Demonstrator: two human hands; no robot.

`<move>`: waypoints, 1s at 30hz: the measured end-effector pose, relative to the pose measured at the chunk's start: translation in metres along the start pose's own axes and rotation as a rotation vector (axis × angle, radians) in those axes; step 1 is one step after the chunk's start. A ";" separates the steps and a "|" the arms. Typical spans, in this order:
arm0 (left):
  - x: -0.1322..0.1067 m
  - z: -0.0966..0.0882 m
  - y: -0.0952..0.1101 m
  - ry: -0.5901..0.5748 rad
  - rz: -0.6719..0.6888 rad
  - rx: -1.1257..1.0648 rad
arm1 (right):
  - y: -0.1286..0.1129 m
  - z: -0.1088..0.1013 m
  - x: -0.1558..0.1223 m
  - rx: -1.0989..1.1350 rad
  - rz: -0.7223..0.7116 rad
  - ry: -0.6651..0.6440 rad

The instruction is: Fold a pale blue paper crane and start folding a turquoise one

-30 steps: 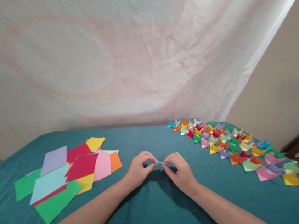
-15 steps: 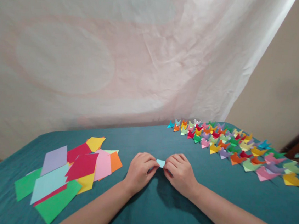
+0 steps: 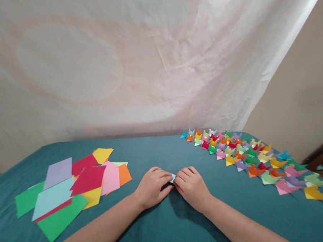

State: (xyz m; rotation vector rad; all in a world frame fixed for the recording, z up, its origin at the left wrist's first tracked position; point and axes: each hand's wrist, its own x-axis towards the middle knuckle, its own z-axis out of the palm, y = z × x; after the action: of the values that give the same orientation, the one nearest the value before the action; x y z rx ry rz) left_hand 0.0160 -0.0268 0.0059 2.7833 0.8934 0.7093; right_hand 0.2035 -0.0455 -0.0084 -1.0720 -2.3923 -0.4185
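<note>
Between my hands, just above or on the green cloth, is a small folded piece of light blue paper [image 3: 173, 178]. My left hand [image 3: 154, 187] grips its left side, thumb below and fingers above. From the right, my right hand [image 3: 191, 187] pinches the same paper with bent fingers. Most of the paper is hidden behind the fingertips, so its folded shape cannot be made out.
Loose paper sheets in red, green, purple, pink, yellow, orange and light blue [image 3: 53, 198] overlap on the left. Rows of small folded paper birds [image 3: 256, 171] stand at the right. The green cloth [image 3: 152, 151] covers the table; a pale sheet [image 3: 144, 65] hangs behind it.
My hands have come closer together, and less of the light blue paper shows between them. The left fingers have shifted forward over it. The loose sheets and birds stay where they were.
</note>
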 end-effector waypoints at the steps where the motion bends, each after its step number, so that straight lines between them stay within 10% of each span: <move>1: 0.000 0.000 0.000 -0.001 0.001 0.002 | 0.001 0.000 0.000 0.004 -0.001 -0.001; 30: -0.003 0.008 -0.020 0.040 -0.021 -0.028 | 0.037 -0.006 -0.012 0.155 -0.026 0.080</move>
State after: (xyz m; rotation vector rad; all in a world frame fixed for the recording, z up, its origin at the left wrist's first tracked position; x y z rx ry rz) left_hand 0.0074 -0.0119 -0.0076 2.7403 0.9104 0.7715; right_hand 0.2406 -0.0315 -0.0068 -0.9388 -2.3276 -0.2750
